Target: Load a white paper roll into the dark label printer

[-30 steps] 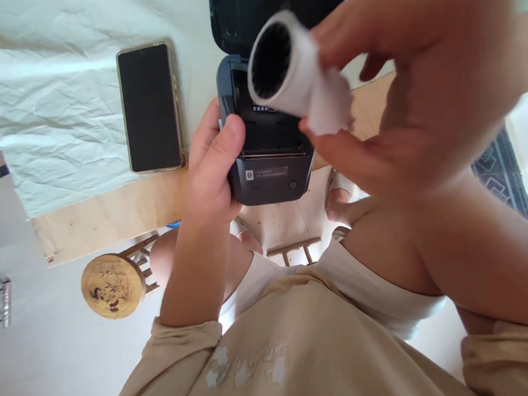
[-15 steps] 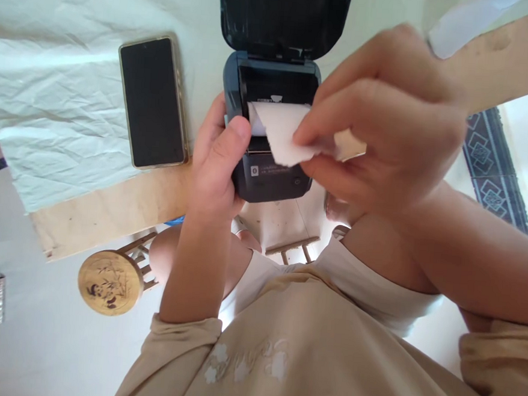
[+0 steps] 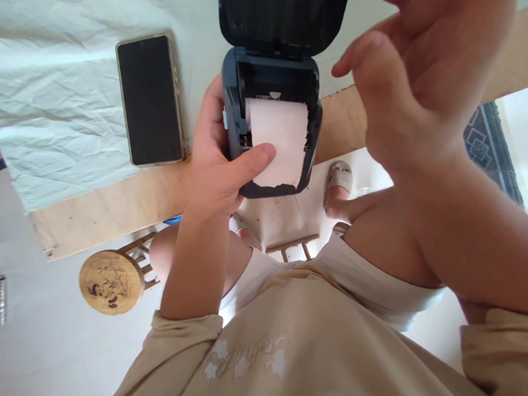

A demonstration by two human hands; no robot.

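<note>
A small black label printer (image 3: pixel 279 72) is held over the table's front edge, its lid (image 3: pixel 283 15) swung up. My left hand (image 3: pixel 221 159) wraps round its left side, with the thumb pressing on the white paper roll's loose end (image 3: pixel 283 136). That paper lies flat over the printer's front, its edges ragged. To the right of the lid is my right hand (image 3: pixel 417 82), raised and apart from the printer. It holds nothing; its thumb and fingers are spread, and part of it runs out of the top of the view.
A phone (image 3: pixel 151 99) with a dark screen lies left of the printer on a pale green cloth (image 3: pixel 64 87). The wooden table edge (image 3: pixel 110 202) runs in front of my body. A round wooden stool (image 3: pixel 111 282) stands below left.
My right hand has let go of the paper and moved up and right. The paper now lies down over the printer's front, and my left thumb has shifted onto it.
</note>
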